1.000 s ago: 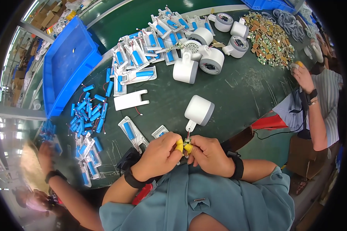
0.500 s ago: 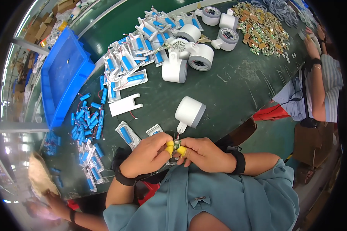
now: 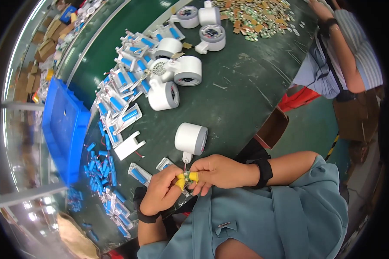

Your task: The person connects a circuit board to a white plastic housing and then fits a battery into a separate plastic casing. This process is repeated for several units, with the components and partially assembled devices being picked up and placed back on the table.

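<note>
My left hand [image 3: 161,192] and my right hand [image 3: 224,172] meet near the table's front edge, both closed with fingertips pinching a small green circuit board [image 3: 186,176]. Yellow finger covers sit on some thumbs and fingers. Thin wires run from the board to the stem of a white, grey-rimmed cylindrical housing [image 3: 188,137], which lies on its side just beyond my hands. Beside my left hand lie white handle shells holding blue battery cells; the nearest shell [image 3: 139,174] is partly in view, another mostly hidden behind the fingers.
Loose blue cells [image 3: 100,170] are heaped at left, near a blue bin [image 3: 65,125]. White shells with cells [image 3: 121,82] and several white housings [image 3: 188,71] lie farther back. A board pile [image 3: 255,17] is at the far side. Another person's arm [image 3: 343,52] is at right.
My view has turned, so most table items sit farther left in the picture. Both hands still pinch the circuit board, with slightly shifted fingers.
</note>
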The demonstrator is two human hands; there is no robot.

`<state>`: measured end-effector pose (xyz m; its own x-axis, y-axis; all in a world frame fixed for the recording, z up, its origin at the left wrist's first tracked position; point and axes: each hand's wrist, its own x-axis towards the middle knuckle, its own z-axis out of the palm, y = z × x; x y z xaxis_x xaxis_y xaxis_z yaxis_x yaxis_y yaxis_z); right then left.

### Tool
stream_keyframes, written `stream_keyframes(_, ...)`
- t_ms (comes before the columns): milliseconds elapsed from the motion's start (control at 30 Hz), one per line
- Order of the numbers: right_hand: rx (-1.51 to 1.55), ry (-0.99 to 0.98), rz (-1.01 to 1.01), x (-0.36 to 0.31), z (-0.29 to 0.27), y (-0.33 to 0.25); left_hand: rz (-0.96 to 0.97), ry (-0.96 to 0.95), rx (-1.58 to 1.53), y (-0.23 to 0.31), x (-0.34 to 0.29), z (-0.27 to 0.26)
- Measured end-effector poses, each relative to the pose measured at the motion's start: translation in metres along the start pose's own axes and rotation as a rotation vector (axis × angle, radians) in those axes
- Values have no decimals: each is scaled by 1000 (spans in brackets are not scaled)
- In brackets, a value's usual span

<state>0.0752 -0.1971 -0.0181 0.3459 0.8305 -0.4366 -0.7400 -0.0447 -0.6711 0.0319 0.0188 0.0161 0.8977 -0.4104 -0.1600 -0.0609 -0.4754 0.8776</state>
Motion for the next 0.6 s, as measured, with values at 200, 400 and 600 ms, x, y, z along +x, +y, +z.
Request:
stream_keyframes(200,-51,1,-7,-1,1,-4,-20,-5,-2,-8,-4,2)
stream_keyframes(400,-34,-24,-62,-1,-3,3,-122,-10,-101,-9,-4,2)
stream_keyframes(600,-28,-67,-61,1,-8,3,-167,18,-130,-6,-3,4)
